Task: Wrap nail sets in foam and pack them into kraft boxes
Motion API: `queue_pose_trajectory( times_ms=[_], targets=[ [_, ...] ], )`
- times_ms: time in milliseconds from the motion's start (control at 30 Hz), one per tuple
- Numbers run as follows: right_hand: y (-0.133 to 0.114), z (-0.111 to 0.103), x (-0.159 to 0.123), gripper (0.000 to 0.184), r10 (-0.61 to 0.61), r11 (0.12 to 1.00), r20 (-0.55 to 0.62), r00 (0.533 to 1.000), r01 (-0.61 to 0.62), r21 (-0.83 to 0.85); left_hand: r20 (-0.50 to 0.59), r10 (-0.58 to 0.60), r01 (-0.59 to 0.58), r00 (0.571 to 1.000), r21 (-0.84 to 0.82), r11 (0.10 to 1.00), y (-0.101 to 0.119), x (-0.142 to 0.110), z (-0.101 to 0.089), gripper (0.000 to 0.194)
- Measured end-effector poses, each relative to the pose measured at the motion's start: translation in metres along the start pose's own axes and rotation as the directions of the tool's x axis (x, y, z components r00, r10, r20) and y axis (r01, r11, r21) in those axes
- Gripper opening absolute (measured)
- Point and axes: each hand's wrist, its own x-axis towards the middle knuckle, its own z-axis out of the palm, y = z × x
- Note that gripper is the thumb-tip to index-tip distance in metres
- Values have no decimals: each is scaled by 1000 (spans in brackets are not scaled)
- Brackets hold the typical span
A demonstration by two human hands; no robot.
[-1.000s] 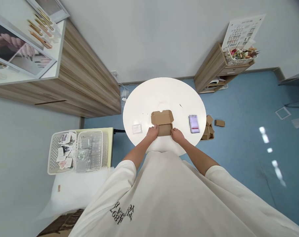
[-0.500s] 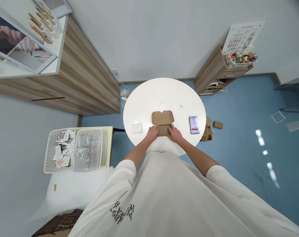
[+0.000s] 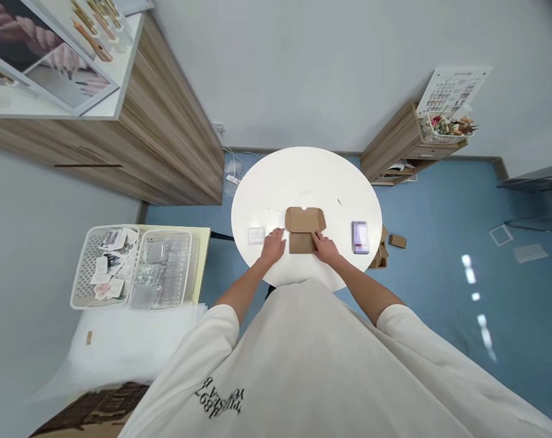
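Observation:
A small brown cardboard box (image 3: pixel 302 243) lies on the white oval table (image 3: pixel 298 176) in front of me, its flap lid (image 3: pixel 305 219) folded back, away from me. At the box's right edge, my right hand (image 3: pixel 325 247) grips the side with its fingers. My left hand (image 3: pixel 273 245) is off the box, just to its left, fingers apart and low over the tabletop. Left of that hand lies a flat clear plastic case (image 3: pixel 256 235). A purple printed packet (image 3: pixel 360 237), blurred, rests near the table's right edge.
Several folded cardboard boxes (image 3: pixel 380 255) lie on the floor right of the table. Left of me, a side table carries white baskets (image 3: pixel 82 274) of clear cases and cards. A wooden cabinet (image 3: pixel 175 121) stands at the back left, a smaller one (image 3: pixel 394 143) at the back right.
My left hand has let go of the box's left side and moved left, towards the clear plastic case. My right hand stays at the box's right edge. The view has shifted slightly.

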Motion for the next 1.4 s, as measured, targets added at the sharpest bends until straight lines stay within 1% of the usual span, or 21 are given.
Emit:
queue_pose_trajectory(
  times_ms=[33, 67, 100, 167, 200, 233, 267, 300, 500, 567, 633, 700, 767, 833, 900, 967, 1033, 1100, 1200, 1333, 1400],
  targets=[
    [-1, -1, 0, 84, 3, 1000, 1, 1000, -3, -3, -63, -106, 104, 992, -31, 994, -11, -3, -5, 47],
    [-1, -1, 0, 85, 6, 1000, 0, 1000, -6, -3, -115, -228, 221, 967, -65, 973, -24, -5, -9, 45],
    [-2, -1, -1, 86, 10, 1000, -3, 1000, -10, 0, -160, -361, 348, 919, -103, 932, -36, -5, -14, 45],
    [-2, -2, -1, 89, 18, 1000, -7, 1000, -18, 11, -174, -620, 589, 765, -200, 783, -60, -4, -22, 46],
    [-3, -2, -1, 89, 23, 1000, -7, 1000, -23, 17, -131, -707, 668, 695, -248, 702, -70, -2, -24, 48],
    [-3, -2, -1, 90, 27, 999, -5, 1000, -27, 22, -73, -760, 717, 646, -284, 637, -79, 0, -26, 50],
    [-4, -2, -1, 91, 32, 999, -3, 999, -32, 24, -18, -783, 742, 622, -307, 596, -86, 3, -27, 52],
    [-5, -2, -1, 91, 37, 999, 0, 999, -37, 22, 22, -790, 753, 612, -321, 574, -91, 6, -27, 54],
    [-8, -4, -3, 96, 58, 998, 2, 998, -58, 3, 110, -793, 775, 599, -327, 541, -101, 19, -20, 48],
    [-9, -4, -4, 97, 66, 998, -7, 998, -66, 20, 161, -767, 766, 621, -334, 550, -104, 20, -20, 43],
    [-10, -5, -5, 98, 71, 997, -12, 997, -71, 30, 173, -725, 726, 666, -371, 579, -107, 18, -20, 37],
    [-11, -7, -6, 98, 73, 997, -11, 997, -73, 30, 131, -695, 676, 707, -415, 609, -108, 15, -21, 31],
    [-12, -9, -6, 99, 74, 997, -11, 997, -73, 32, 74, -683, 637, 727, -443, 630, -105, 11, -22, 26],
    [-13, -10, -7, 101, 76, 996, -14, 997, -75, 43, 39, -662, 596, 749, -475, 647, -98, 9, -24, 21],
    [-12, -10, -8, 103, 79, 995, -22, 997, -77, 60, 12, -606, 523, 795, -519, 676, -87, 9, -27, 19],
    [-10, -9, -9, 104, 81, 994, -37, 996, -78, 80, -10, -495, 407, 869, -556, 725, -73, 13, -30, 22],
    [-7, -7, -9, 105, 83, 992, -50, 995, -78, 102, -14, -333, 265, 943, -573, 776, -55, 20, -32, 26],
    [-5, -4, -10, 106, 90, 988, -56, 994, -82, 129, 25, -189, 171, 982, -552, 816, -36, 29, -31, 28],
    [-3, 0, -11, 108, 107, 980, -66, 992, -94, 174, 100, -40, 81, 994, -456, 886, -7, 41, -24, 30],
    [0, 7, -11, 111, 112, 972, -109, 988, -86, 220, 273, -21, 71, 962, -172, 983, 28, 56, -7, 33],
    [2, 10, -11, 112, 100, 972, -129, 987, -69, 227, 343, -17, 28, 939, -25, 999, 43, 63, 1, 35]
  ],
)
